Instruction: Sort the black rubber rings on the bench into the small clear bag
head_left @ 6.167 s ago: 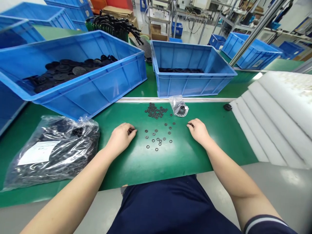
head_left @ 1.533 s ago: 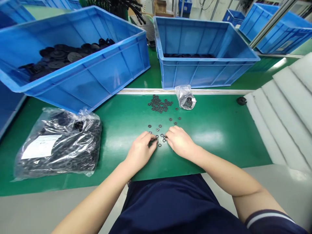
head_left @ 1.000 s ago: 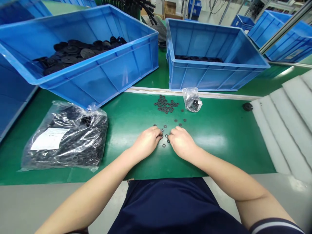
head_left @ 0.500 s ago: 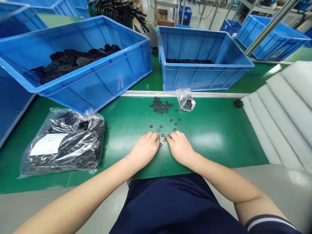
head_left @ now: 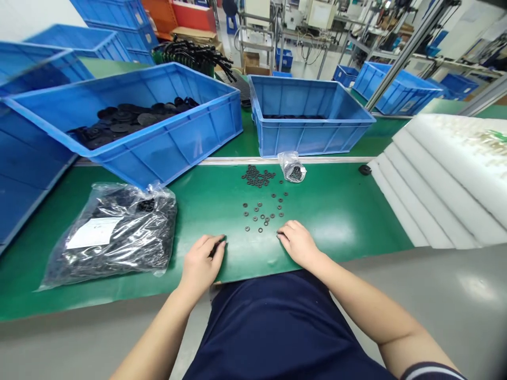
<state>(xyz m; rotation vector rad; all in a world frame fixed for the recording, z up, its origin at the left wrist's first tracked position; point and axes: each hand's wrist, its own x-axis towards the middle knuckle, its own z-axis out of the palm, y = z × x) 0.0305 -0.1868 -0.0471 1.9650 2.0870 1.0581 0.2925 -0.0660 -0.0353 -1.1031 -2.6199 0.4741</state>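
Small black rings (head_left: 260, 230) lie scattered on the green work surface (head_left: 340, 211), between and beyond my two hands. Farther back is a denser pile of black rings (head_left: 258, 176). My left hand (head_left: 201, 261) rests near the front edge, left of the scattered rings, its thumb and fingers slightly apart and no held thing visible. To their right my right hand (head_left: 298, 244) touches the surface with curled fingers; the fingertips are pressed together, and anything between them is hidden. A small clear bag (head_left: 292, 167) with black parts lies beside the pile.
A large clear bag (head_left: 119, 235) of black parts with a white label lies at left. One blue bin (head_left: 170, 142) holds black discs; another blue bin (head_left: 312, 138) has dark parts inside. White foam sheets (head_left: 420, 195) are stacked at right, near a black round part (head_left: 365, 169).
My left hand has moved left, away from the rings, and its fingers have loosened. My right hand has shifted slightly right. More scattered rings are uncovered. The camera view has tilted up.
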